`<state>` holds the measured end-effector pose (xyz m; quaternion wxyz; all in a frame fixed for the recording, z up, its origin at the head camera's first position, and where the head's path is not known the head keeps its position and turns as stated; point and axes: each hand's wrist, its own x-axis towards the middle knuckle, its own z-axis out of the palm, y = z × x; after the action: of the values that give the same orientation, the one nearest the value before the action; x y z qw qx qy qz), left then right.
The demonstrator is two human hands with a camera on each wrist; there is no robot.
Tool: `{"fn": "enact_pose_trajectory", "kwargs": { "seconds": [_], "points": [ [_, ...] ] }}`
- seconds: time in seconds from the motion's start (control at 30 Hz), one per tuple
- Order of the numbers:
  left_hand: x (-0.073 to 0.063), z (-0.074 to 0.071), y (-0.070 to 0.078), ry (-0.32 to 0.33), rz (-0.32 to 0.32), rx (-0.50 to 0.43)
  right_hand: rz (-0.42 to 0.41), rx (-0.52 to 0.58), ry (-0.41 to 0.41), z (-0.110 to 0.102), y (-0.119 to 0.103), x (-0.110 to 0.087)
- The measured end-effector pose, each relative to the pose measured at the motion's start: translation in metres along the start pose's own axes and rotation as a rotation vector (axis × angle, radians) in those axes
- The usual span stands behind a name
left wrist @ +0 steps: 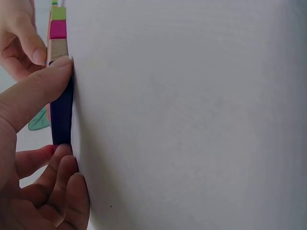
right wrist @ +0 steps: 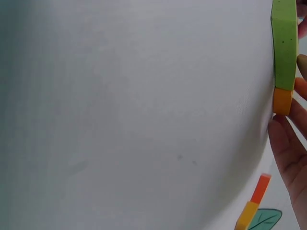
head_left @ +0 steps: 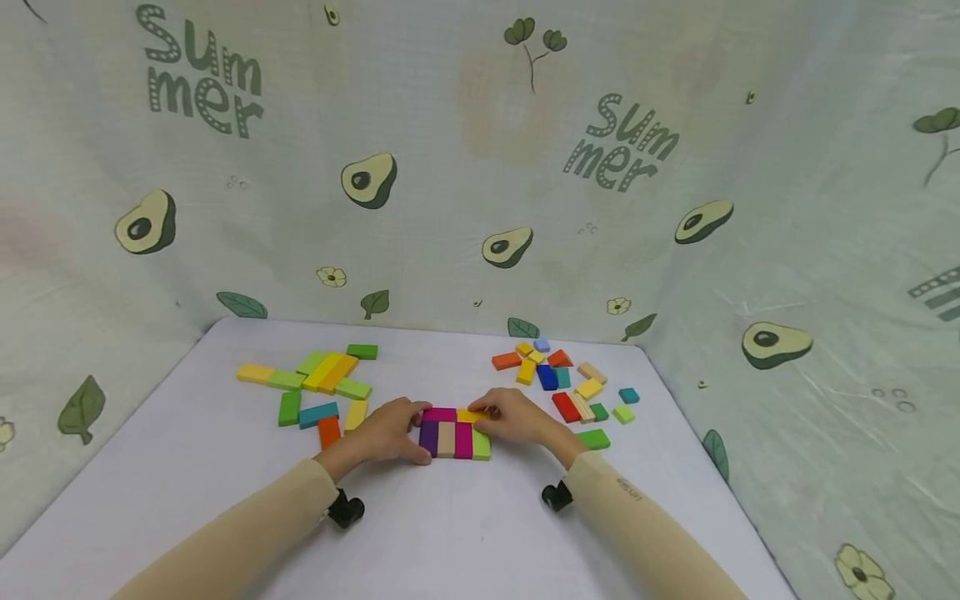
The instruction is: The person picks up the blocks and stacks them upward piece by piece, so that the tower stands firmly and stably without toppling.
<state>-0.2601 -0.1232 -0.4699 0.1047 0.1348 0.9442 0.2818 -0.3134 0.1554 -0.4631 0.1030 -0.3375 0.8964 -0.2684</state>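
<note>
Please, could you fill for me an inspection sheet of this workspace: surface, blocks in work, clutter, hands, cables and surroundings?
Surface: white table, with blocks in the middle and towards both sides.
Blocks in work: six, set close together; far row pink block and yellow block; near row purple block, wood-coloured block, second pink block and light green block.
Clutter: loose left blocks and loose right blocks, many colours.
Hands: left hand holds the group's left side, thumb at the purple block; right hand grips the yellow block.
Cables: nothing seen.
Surroundings: pale cloth printed with avocados, leaves and "summer".
</note>
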Motion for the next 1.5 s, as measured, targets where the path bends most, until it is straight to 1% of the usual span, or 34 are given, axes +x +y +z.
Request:
{"fn": "enact_pose_trajectory", "kwargs": {
  "seconds": [0.2,0.43,0.57,0.7,0.87,1.1,1.3,1.5],
  "points": [
    [0.001,0.001,0.003,-0.009,0.007,0.001,0.007,0.001,-0.003,0.002,0.000,-0.003],
    [0.000,-0.001,0.001,-0.001,-0.003,0.013,0.073,-0.020,-0.011,0.004,-0.007,0.000],
    [0.000,-0.003,0.005,-0.008,-0.001,0.037,0.107,-0.005,-0.009,0.006,-0.010,0.001],
    [0.001,-0.002,0.009,-0.020,0.014,0.071,0.124,0.003,0.000,0.008,-0.010,0.000],
    [0.002,0.000,0.010,-0.012,0.038,0.093,0.124,0.002,0.007,0.008,-0.011,-0.001],
    [-0.001,-0.002,0.010,0.000,0.032,0.102,0.100,-0.024,-0.012,0.009,-0.015,0.002],
    [0.000,-0.003,0.012,0.007,0.037,0.104,0.086,-0.029,-0.016,0.008,-0.016,0.001],
    [0.001,-0.004,0.015,0.006,0.044,0.112,0.090,-0.029,-0.010,0.008,-0.015,0.000]
  ]
}}
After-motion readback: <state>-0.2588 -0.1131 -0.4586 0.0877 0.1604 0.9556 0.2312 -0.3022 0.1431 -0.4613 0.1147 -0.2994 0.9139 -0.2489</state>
